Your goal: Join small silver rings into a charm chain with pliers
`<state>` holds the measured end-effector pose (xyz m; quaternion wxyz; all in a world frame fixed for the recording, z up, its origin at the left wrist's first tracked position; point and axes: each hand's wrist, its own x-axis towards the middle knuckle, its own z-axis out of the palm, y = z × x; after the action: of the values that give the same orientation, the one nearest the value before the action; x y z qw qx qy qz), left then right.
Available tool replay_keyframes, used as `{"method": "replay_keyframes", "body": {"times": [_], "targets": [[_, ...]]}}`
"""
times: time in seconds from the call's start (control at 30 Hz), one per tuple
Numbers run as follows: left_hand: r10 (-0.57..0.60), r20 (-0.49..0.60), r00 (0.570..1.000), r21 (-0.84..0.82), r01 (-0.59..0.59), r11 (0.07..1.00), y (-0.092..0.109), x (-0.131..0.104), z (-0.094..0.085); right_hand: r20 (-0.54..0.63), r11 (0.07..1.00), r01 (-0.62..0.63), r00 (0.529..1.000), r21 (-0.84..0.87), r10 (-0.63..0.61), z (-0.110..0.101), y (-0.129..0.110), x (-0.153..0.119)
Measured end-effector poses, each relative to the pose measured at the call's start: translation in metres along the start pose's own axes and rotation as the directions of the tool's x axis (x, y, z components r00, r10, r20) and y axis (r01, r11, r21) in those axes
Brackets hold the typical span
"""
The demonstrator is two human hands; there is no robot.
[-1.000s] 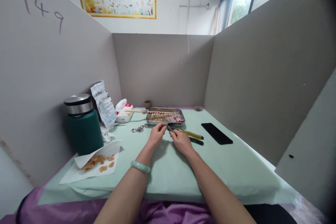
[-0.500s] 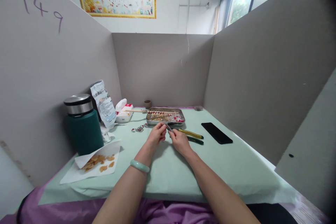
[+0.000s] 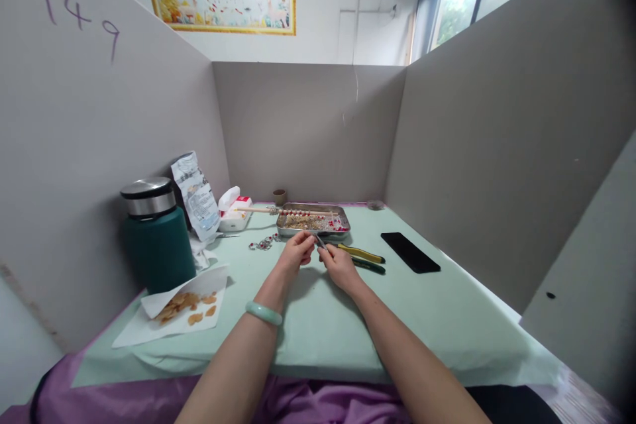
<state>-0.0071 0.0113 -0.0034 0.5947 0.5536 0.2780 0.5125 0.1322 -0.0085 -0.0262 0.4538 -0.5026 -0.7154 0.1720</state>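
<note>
My left hand, with a pale green bangle on its wrist, is closed in a pinch. What its fingertips hold is too small to make out. Close beside it, my right hand grips a slim metal tool that looks like tweezers, its tip pointing at the left fingertips. Just past the right hand lie pliers with yellow and dark green handles, their head partly hidden. Behind both hands is a metal tray of gold and red beads. A beaded chain rests left of the tray.
A wooden stick strung with red beads lies across the tray. To the left stand a green flask, a foil pouch, a tissue pack and snacks on paper. A black phone lies right. Grey partitions enclose the table.
Both hands stay in almost the same place, with only a slight shift of the fingers. Nothing else has visibly moved.
</note>
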Motion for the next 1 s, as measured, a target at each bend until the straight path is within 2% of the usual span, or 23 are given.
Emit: {"method": "replay_keyframes", "body": {"times": [0.17, 0.27, 0.33, 0.4, 0.53, 0.67, 0.73, 0.83, 1.0], "targets": [[0.059, -0.072, 0.996, 0.191, -0.045, 0.981, 0.0013, 0.0008, 0.0002, 0.032, 0.996, -0.036, 0.999, 0.077, 0.034, -0.0027, -0.0006, 0.0008], [0.111, -0.069, 0.991, 0.27, -0.089, 0.959, 0.0005, 0.0022, -0.0017, 0.146, 0.965, -0.118, 0.986, 0.234, 0.085, -0.0032, -0.0013, 0.0003], [0.143, -0.068, 0.987, 0.307, -0.116, 0.945, -0.0006, 0.0032, -0.003, 0.238, 0.914, -0.2, 0.964, 0.354, 0.119, -0.0029, -0.0016, -0.0004], [0.168, -0.07, 0.983, 0.341, -0.135, 0.93, -0.0014, 0.0036, -0.0037, 0.284, 0.866, -0.25, 0.95, 0.433, 0.132, -0.0023, -0.0013, -0.0009], [0.2, -0.086, 0.976, 0.401, -0.15, 0.904, -0.0007, 0.0025, -0.0031, 0.299, 0.825, -0.274, 0.945, 0.494, 0.135, -0.0029, -0.0011, -0.0013], [0.226, -0.088, 0.97, 0.435, -0.167, 0.885, 0.0011, 0.0014, -0.0026, 0.364, 0.775, -0.335, 0.92, 0.536, 0.146, -0.0063, -0.0043, -0.002], [0.235, -0.087, 0.968, 0.443, -0.174, 0.879, 0.0012, 0.0017, -0.0031, 0.369, 0.773, -0.347, 0.916, 0.531, 0.158, -0.0069, -0.005, -0.002], [0.272, -0.089, 0.958, 0.464, -0.202, 0.862, 0.0002, 0.0032, -0.0048, 0.311, 0.833, -0.315, 0.933, 0.455, 0.183, -0.0051, -0.0026, -0.001], [0.347, -0.095, 0.933, 0.534, -0.247, 0.808, -0.0026, 0.0058, -0.0074, 0.133, 0.973, -0.144, 0.984, 0.18, 0.121, -0.0024, 0.002, 0.0007]]}}
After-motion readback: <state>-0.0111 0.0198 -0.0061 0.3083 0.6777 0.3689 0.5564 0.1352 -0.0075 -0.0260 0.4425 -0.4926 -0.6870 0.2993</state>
